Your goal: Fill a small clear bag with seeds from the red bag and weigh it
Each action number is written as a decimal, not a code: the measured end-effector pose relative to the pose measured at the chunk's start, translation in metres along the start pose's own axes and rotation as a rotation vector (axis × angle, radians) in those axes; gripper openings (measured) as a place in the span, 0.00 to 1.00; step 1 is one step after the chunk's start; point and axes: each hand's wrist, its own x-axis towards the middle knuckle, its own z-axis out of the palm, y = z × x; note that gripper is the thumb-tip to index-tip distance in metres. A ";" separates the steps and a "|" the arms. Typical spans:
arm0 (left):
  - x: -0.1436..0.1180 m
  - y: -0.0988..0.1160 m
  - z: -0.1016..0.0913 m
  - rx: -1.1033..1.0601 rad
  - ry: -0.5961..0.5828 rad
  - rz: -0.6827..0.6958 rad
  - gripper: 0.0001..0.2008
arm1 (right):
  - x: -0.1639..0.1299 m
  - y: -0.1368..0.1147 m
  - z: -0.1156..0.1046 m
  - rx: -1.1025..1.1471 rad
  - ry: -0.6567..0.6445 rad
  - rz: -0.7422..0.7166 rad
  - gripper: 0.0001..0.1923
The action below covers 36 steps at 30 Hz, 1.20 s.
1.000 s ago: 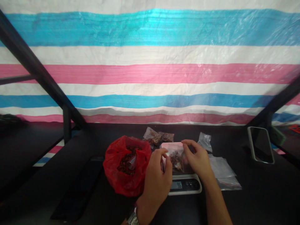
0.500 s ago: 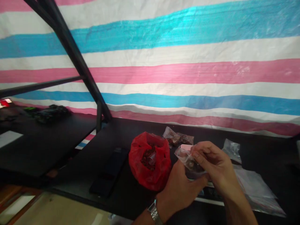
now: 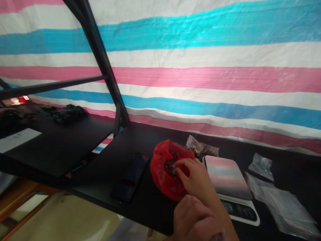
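Observation:
My right hand (image 3: 198, 180) reaches into the open red plastic bag (image 3: 162, 182) of dark brown pieces, and its fingertips pinch a small grey scoop (image 3: 172, 166) lying in them. My left hand (image 3: 193, 217) is curled in a fist close to the camera at the bottom edge; what it holds is hidden. Right of the red bag stands a white kitchen scale (image 3: 240, 212) whose shiny plate (image 3: 225, 174) is bare.
Two filled small clear bags (image 3: 200, 147) lie behind the red bag. Empty clear bags (image 3: 283, 207) are spread at the right, with a crumpled one (image 3: 260, 164) behind. A dark phone (image 3: 130, 177) lies left of the red bag. A slanted black frame post (image 3: 100, 60) separates a second black table (image 3: 50, 144).
The small bag that both hands held over the scale is gone from view. My right hand moved left into the red bag, my left hand dropped toward the camera, and the view swung left.

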 end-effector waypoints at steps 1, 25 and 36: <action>0.003 -0.001 -0.005 -0.003 -0.002 0.077 0.03 | -0.001 -0.001 0.001 -0.037 -0.031 0.003 0.09; -0.003 -0.012 -0.021 0.210 0.053 -0.385 0.21 | 0.001 0.011 -0.018 0.412 0.111 0.089 0.15; 0.005 0.000 -0.013 0.203 0.040 -0.333 0.08 | 0.012 0.000 0.029 -0.134 0.030 -0.091 0.07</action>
